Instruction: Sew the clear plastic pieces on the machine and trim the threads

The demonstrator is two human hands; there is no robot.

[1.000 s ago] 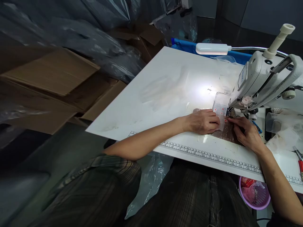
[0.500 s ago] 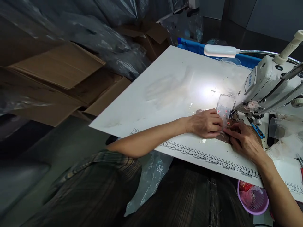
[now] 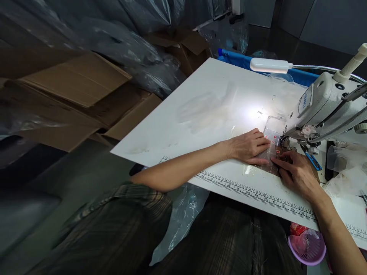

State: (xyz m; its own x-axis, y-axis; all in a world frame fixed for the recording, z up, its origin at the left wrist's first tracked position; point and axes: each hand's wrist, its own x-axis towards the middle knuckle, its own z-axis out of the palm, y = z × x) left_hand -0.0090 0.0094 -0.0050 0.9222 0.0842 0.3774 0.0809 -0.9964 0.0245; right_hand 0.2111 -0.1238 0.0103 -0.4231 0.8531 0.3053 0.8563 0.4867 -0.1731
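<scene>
A small sheer, whitish piece with red marks (image 3: 269, 152) lies at the sewing machine (image 3: 314, 103), next to the presser foot (image 3: 283, 139). My left hand (image 3: 250, 147) rests on its left side, fingers stretched out flat and the thumb spread away from them. From the right, my right hand (image 3: 299, 173) touches its near edge with an extended index finger; the other fingers are loosely bent and apart. Neither hand is closed round the piece. Under it shows a brown surface (image 3: 272, 168). The needle tip is too small to make out.
A white table (image 3: 200, 114) carries a printed ruler along its front edge. Blue snips (image 3: 314, 160) and crumpled sheer scraps (image 3: 348, 172) lie right of my right hand. A lamp (image 3: 269, 65) shines from behind. Cardboard boxes (image 3: 77, 80) stand left; a purple basket (image 3: 311, 252) sits below.
My left hand has opened out, its thumb now apart from the fingers, and more of the sheer piece shows. My right hand stays nearly in place. The view has shifted slightly.
</scene>
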